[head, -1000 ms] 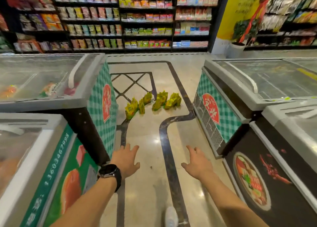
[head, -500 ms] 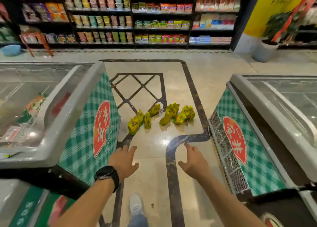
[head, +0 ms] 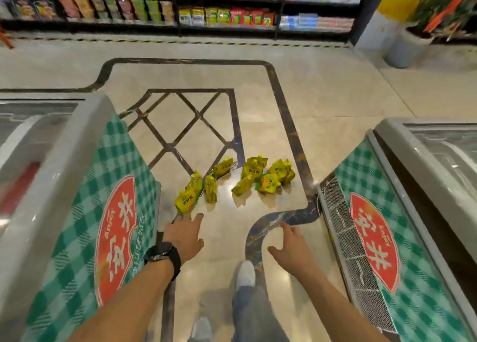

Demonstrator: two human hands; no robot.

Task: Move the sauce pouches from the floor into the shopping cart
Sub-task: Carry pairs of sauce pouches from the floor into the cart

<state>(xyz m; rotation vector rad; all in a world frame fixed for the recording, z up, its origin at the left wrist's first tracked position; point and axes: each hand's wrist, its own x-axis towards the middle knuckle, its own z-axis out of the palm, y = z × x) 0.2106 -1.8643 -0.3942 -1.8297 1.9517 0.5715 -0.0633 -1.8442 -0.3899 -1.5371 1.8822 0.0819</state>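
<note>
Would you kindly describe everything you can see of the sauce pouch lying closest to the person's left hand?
The nearest sauce pouch is a glossy, crumpled yellow packet with green print, plastic by its look. It lies on the pale tiled floor beside the green-checked freezer, against a second pouch behind it. The left hand is stretched toward it, fingers straight; whether they touch it cannot be told.

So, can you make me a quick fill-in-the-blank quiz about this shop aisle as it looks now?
1. The sauce pouches lie on the ____.
2. Their packaging is mostly ____.
3. The black watch is worn on the ____ wrist.
4. The left hand and the right hand are both holding ____.
Missing words: floor; yellow; left; nothing.
</note>
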